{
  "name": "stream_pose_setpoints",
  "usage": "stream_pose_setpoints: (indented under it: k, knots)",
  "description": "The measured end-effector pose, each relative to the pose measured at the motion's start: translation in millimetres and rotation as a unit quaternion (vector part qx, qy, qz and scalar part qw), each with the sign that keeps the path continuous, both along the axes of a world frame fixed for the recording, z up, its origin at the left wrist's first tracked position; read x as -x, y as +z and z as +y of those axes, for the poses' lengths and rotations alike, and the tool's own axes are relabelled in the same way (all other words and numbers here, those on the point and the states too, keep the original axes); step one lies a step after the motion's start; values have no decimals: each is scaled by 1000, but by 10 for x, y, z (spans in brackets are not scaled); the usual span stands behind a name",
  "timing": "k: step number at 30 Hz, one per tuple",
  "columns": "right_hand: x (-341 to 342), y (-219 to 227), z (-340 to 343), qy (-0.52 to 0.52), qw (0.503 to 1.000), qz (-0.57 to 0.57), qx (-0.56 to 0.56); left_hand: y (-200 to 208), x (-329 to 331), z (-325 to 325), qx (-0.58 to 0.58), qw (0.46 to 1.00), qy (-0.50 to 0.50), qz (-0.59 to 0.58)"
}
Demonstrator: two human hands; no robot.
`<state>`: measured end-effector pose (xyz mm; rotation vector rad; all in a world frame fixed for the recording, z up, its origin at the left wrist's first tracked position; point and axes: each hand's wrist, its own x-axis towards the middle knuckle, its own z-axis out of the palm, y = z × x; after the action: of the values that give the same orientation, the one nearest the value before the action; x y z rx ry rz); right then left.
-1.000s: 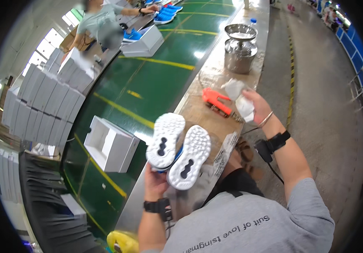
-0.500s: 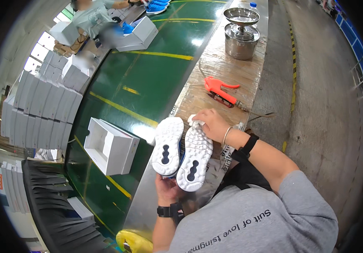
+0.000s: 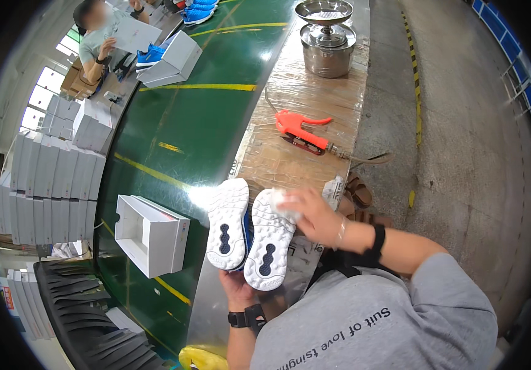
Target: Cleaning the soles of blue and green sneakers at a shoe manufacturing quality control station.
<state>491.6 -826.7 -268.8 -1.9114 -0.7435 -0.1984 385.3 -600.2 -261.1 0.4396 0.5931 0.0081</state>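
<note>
Two sneakers with white soles are held upturned, side by side, above the near end of the bench; the left sneaker point(image 3: 228, 213) shows a little blue upper along its side. My left hand point(image 3: 237, 285) is closed around their heel ends from beneath, its fingers partly hidden. At the toe half of the right sneaker point(image 3: 266, 265), my right hand point(image 3: 316, 214) is closed on a crumpled white cloth point(image 3: 282, 202) pressed to the sole. That hand is slightly smeared by motion.
An orange air blow gun point(image 3: 302, 131) with a hose lies on the bench point(image 3: 277, 163), beyond it a steel pump pot point(image 3: 327, 55). Left, a white shoe box point(image 3: 149, 237) sits on the green conveyor belt point(image 3: 197, 123). Stacked boxes point(image 3: 53, 185) and a co-worker point(image 3: 105, 46) are across it.
The cloth and my right hand have moved down the sole, away from the toe tip. The view has shifted slightly. The co-worker now holds up a white box or lid.
</note>
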Motion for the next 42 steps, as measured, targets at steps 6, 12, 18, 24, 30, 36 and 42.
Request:
stream_pose_setpoints:
  k: [6,12,18,24,30,36,42]
  knots:
    - [27,20,-43,32,998,-38,35,117,-16,-36,7,999,-34,-24]
    - [39,-13,46,-49,999,6,-22,-41,-33,-7,-1,1000,14,0]
    - [500,554,-17,237,967,-87,-32,-175,-92,107,8,1000,3,1]
    - [349,559,361,154,978,-143,13,-141,-122,-53,-10,999,3,-33]
    - [595,754,-110,346,898,-243,122,-173,-141,4,-16,1000,7,-8]
    - [524,746,-104,254,939,-223,64,-59,-178,-26,67,998,17,-2]
    - [-184,443,-34,64,988,-111,86,90,-169,-137,65,998,14,3]
